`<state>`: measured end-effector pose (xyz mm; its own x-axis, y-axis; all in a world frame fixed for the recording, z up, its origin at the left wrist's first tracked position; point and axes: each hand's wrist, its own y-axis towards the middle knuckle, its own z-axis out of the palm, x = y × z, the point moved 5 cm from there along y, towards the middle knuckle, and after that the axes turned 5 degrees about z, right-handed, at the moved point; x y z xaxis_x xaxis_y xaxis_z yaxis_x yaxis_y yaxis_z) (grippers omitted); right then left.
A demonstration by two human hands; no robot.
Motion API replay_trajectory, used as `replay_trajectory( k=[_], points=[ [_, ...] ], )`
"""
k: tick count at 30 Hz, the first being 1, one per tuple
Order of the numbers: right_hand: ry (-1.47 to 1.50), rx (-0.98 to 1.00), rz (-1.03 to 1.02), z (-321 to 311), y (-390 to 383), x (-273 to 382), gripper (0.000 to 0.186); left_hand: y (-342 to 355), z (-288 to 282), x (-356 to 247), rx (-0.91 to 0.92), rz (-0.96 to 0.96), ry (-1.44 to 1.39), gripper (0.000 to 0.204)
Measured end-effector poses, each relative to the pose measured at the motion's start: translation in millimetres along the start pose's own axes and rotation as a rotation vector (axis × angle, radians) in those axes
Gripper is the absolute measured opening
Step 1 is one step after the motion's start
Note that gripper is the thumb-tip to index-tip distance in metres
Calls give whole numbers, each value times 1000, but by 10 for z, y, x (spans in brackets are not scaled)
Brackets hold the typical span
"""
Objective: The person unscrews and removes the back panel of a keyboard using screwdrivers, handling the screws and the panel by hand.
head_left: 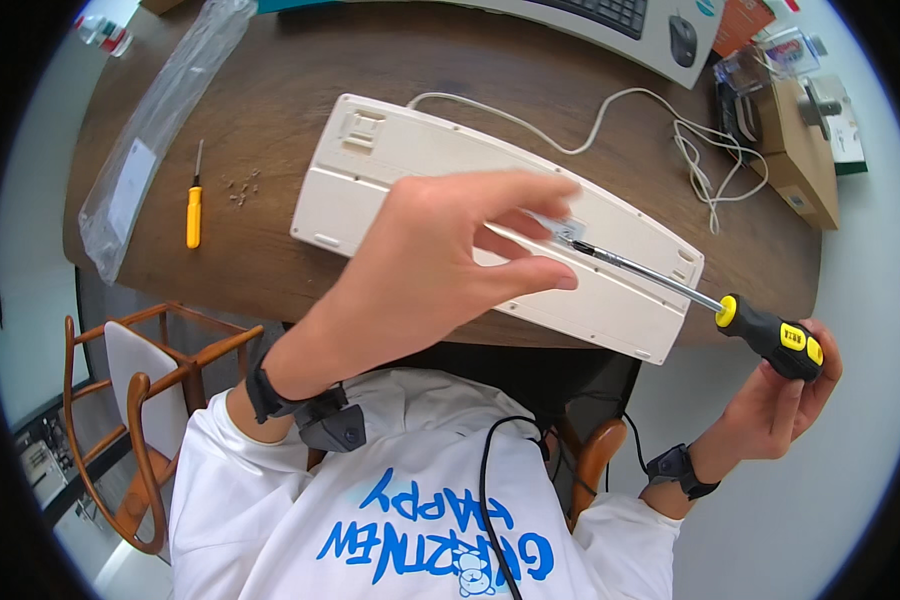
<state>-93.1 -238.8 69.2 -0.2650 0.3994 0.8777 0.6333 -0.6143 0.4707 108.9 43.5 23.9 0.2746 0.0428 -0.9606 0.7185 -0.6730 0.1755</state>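
A cream keyboard (595,312) lies face down on the brown table, its underside with feet and screw holes showing. My right hand (775,405) grips a screwdriver (785,345) by its black and yellow handle, to the right of the keyboard. The metal shaft slants to the left across the keyboard, its tip raised near my left hand. Above the keyboard's middle, my left hand (435,240) is open, thumb and fingers apart around the screwdriver's tip. Part of the keyboard is hidden beneath this hand. Whether a screw sits on the tip is too small to tell.
Left of the keyboard lie a small yellow screwdriver (194,215) and several tiny screws (242,188). A clear plastic sleeve (160,130) stretches along the table's left side. The keyboard's white cable (610,110) loops behind it. A keyboard-and-mouse box (660,50) and a cardboard box (795,160) stand farther back.
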Motion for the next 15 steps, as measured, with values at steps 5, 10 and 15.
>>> replay_trajectory(
  k=[5,10,15],
  points=[
    [12,18,63,100,-129,-11,47,-200,-77,-33,1,-115,-121,12],
    [36,20,138,-31,-232,-153,45,-441,-385,-4,-72,44,176,11],
    [77,-20,183,-372,-242,-312,41,-831,-1312,210,-440,36,818,12]
  ],
)
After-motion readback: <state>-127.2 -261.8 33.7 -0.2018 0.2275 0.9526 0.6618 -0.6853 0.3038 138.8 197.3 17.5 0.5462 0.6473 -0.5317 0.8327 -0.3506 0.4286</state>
